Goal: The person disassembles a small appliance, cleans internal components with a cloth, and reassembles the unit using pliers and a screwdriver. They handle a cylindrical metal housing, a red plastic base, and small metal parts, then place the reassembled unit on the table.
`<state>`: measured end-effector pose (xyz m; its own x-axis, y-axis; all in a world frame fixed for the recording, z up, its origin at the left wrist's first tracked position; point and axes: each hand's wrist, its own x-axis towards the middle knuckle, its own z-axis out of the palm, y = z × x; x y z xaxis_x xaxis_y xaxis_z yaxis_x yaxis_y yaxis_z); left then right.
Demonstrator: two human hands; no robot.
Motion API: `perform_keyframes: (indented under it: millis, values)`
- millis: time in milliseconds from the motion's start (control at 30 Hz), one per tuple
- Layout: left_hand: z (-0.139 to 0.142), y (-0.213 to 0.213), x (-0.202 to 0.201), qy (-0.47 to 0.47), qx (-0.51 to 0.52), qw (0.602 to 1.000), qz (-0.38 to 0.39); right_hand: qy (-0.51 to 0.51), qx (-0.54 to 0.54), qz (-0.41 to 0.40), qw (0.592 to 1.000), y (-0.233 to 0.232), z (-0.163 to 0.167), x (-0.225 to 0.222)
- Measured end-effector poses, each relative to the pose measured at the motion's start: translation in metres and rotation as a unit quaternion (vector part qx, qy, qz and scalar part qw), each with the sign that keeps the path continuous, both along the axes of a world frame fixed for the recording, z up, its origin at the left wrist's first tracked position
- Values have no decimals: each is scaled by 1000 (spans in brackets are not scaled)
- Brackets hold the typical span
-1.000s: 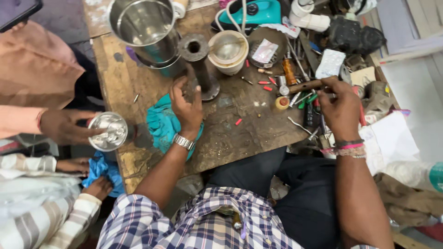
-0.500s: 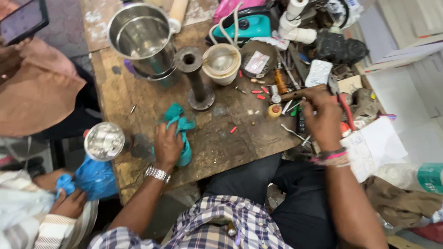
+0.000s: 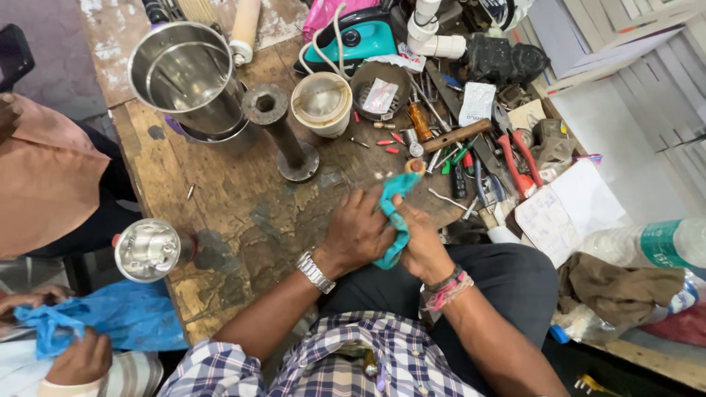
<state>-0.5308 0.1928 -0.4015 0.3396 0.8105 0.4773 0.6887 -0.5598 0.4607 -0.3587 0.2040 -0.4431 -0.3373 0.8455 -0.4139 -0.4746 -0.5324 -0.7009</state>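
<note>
- A small repair workshop is shown.
- A worn, stained wooden bench (image 3: pixel 243 213) is crowded with screwdrivers (image 3: pixel 460 176), red-handled pliers (image 3: pixel 515 158) and a hammer (image 3: pixel 456 136).
- Steel mixer jars (image 3: pixel 187 73), a teal clothes iron (image 3: pixel 360 37) and loose parts are spread among the tools.

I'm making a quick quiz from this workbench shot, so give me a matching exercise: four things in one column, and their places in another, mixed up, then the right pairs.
Things:
1. teal cloth
2. steel jar
3. blue plastic bag
4. red-handled pliers

Places:
A. far left corner of the wooden bench
B. among the tools on the bench's right side
C. between the left hand and right hand
D. off the bench, held by another person's hand

Pairs: 1-C, 2-A, 3-D, 4-B
</note>
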Motion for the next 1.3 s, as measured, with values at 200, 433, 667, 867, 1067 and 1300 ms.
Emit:
perform_keyframes:
  millis: [200,433,667,867,1067,1300]
  values:
    - [-2,4,-32,-106,-26,992,-57,-54,26,23,998,-10,-5,-17]
    - [3,29,-47,-316,-154,921,169,-129,131,-83,979,11,73,45]
    - [-3,26,-43,-153,4,976,154,-415,281,-371,782,4,121,180]
    - [-8,20,-38,-100,14,992,82,-831,194,-217,475,-22,124,235]
    - [-19,24,-32,-92,-50,986,128,-910,106,47,397,1,116,228]
    - [-57,68,35,-92,-139,984,56,-778,303,-12,551,62,129,153]
